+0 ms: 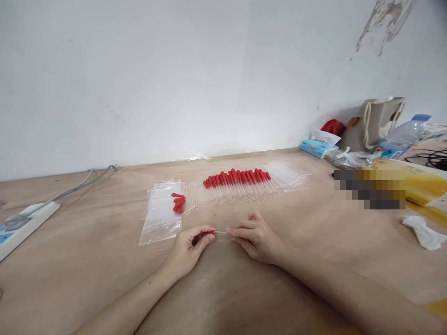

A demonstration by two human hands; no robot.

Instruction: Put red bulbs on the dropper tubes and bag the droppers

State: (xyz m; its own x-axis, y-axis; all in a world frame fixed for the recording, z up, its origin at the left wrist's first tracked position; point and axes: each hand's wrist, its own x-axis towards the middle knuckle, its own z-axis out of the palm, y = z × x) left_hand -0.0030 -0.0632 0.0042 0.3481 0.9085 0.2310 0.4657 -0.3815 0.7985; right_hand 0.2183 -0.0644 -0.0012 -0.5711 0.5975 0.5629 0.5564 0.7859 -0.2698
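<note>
Between finger and thumb, my left hand (188, 246) pinches a red rubber bulb (208, 233). A thin clear dropper tube (221, 233) runs from the bulb's open end to my right hand (256, 238), whose fingertips are closed on its other end. Beyond my hands lies a row of droppers with red bulbs (237, 177), their clear tubes pointing toward me. Several loose red bulbs (179, 203) rest on clear zip bags (160, 209) at the left. Beside those bulbs are a few bare clear tubes (192, 193).
More clear bags (284, 174) lie right of the dropper row. A power strip (31, 228) with a grey cable is at far left. On the right are a tissue pack (317, 148), a cloth bag (366, 123), a plastic bottle (401, 135), a yellow package (415, 181) and a crumpled tissue (425, 232).
</note>
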